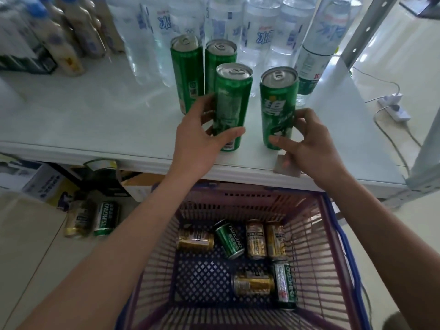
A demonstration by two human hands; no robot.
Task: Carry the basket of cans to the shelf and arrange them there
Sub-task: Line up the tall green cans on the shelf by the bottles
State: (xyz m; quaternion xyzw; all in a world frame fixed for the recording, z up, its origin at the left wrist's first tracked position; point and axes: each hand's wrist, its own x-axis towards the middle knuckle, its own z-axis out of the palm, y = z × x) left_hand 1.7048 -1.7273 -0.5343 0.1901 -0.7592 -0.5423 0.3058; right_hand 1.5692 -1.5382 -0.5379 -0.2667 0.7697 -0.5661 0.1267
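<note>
My left hand (pixel 202 136) wraps a tall, slim green can (pixel 232 106), thumb across its glossy front and fingers curled behind; the can stands upright on the smooth white shelf (pixel 95 120). My right hand (pixel 307 144) pinches a second tall green can (pixel 278 108) low on its wall, thumb in front, fingertips at the side, and it too stands upright. Both have dull silver lids with ring pulls. Just behind them two more slim green cans (pixel 187 72) stand side by side, in front of a row of clear, ribbed plastic water bottles (pixel 257 32).

Below the shelf edge sits the basket (pixel 316 246), a lattice of purple plastic slats with a perforated floor. In it lie short, stubby cans on their sides: gold ones (pixel 195 240) and green ones (pixel 229 239), loosely scattered. Two more short cans (pixel 92 219) lie on the pale floor to the left.
</note>
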